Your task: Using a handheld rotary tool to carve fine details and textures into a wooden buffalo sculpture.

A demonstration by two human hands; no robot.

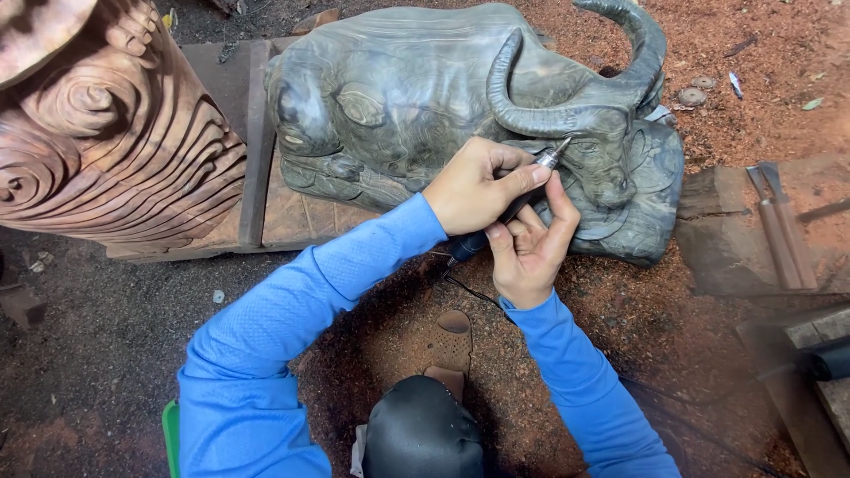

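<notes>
At the head of the grey buffalo carving (416, 106), just below its curved near horn (522, 106), both hands are closed on a slim rotary tool (522, 190). Left hand (474, 186): grip fully closed around the tool's body, thumb laid along the shaft toward the metal tip. Right hand (529, 248): fingers curled up from beneath the same tool, forefinger raised beside the tip, grip closed in support. Tool tip sits touching or just short of the carved surface beside the buffalo's eye; contact cannot be confirmed. A dark handle end and thin black cord (469, 288) run down from the hands, away from the carving. Both forearms wear blue sleeves (292, 336). Buffalo carving lies on its side on a wooden pallet (257, 142), horns toward the right of the view. To the left of the carving, touching the pallet edge, stands a reddish wooden sculpture (97, 133) with spiral and ribbed relief. To the right of the carving, well apart, two chisels (784, 230) rest on a flat wooden slab (726, 248). Below the carving, near the person's knee (421, 434), a brown sandal (453, 341) lies on sawdust-covered ground (88, 354).
</notes>
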